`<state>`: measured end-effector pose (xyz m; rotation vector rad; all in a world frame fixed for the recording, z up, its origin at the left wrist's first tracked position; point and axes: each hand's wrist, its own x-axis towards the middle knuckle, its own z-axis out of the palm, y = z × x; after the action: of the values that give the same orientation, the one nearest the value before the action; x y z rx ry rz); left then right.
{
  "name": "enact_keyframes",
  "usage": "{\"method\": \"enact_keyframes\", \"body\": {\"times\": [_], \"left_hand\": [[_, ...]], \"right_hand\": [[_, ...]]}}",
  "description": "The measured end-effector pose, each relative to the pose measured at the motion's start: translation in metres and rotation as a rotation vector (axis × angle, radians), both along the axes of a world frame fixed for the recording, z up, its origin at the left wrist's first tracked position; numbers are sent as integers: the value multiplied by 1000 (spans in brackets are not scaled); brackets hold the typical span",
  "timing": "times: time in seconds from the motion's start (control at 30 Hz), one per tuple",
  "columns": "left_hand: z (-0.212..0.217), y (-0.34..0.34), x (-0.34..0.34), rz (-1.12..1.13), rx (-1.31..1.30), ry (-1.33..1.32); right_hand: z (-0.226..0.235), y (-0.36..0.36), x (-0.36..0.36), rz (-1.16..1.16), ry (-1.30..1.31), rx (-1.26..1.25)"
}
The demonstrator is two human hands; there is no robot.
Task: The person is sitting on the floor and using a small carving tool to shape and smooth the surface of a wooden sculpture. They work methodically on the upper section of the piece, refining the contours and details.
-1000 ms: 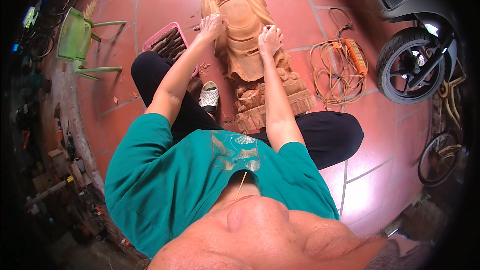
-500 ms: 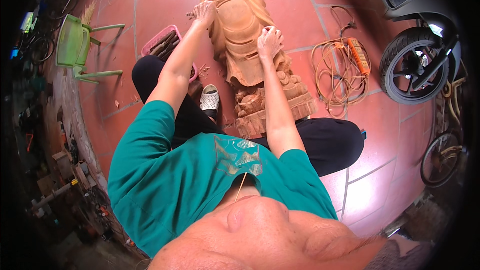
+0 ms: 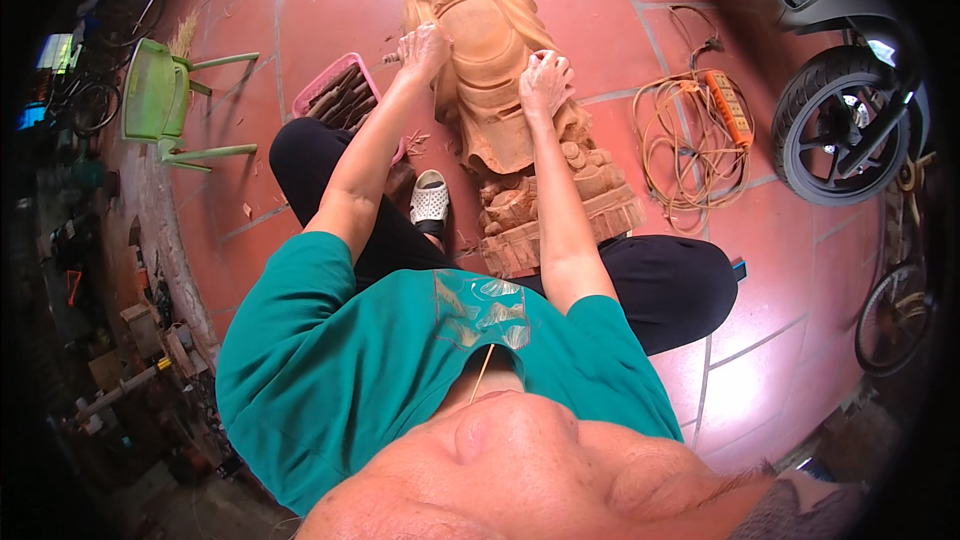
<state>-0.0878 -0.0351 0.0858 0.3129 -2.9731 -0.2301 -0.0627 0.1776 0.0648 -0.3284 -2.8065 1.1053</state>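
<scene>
A carved wooden statue of a robed figure (image 3: 487, 80) lies on its back on the floor before me, its carved base (image 3: 560, 220) nearest my legs. Along the left side of its torso, my left hand (image 3: 425, 52) is closed round a slim brown tool (image 3: 390, 58). Only the end of that tool juts out past the hand, so its kind is hidden. My right hand (image 3: 546, 85) rests on the right side of the robe, fingers curled inward. Whatever lies under those fingers, if anything, cannot be made out.
A pink basket (image 3: 378, 90) of dark-handled tools stands left of the statue. Beyond it is a green chair (image 3: 155, 90). On the right lie a coiled cable (image 3: 660, 170) and an orange power strip (image 3: 730, 110), near a motorbike wheel (image 3: 835, 125). Wood chips dot the tiles.
My left hand has slid a little toward me along the statue's side, still gripping the tool. The right hand stays at about the same spot. The whole view has shifted slightly.
</scene>
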Motion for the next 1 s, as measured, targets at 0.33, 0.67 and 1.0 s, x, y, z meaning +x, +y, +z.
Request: {"method": "enact_keyframes", "body": {"times": [0.33,0.67,1.0], "left_hand": [[-18,-35,-52,-7,-71,88],[0,30,24,77,143,18],[-13,24,27,115,244,161]], "right_hand": [[4,4,0,26,12,-24],[2,6,0,5,22,-2],[-1,7,-4,-9,9,-7]]}}
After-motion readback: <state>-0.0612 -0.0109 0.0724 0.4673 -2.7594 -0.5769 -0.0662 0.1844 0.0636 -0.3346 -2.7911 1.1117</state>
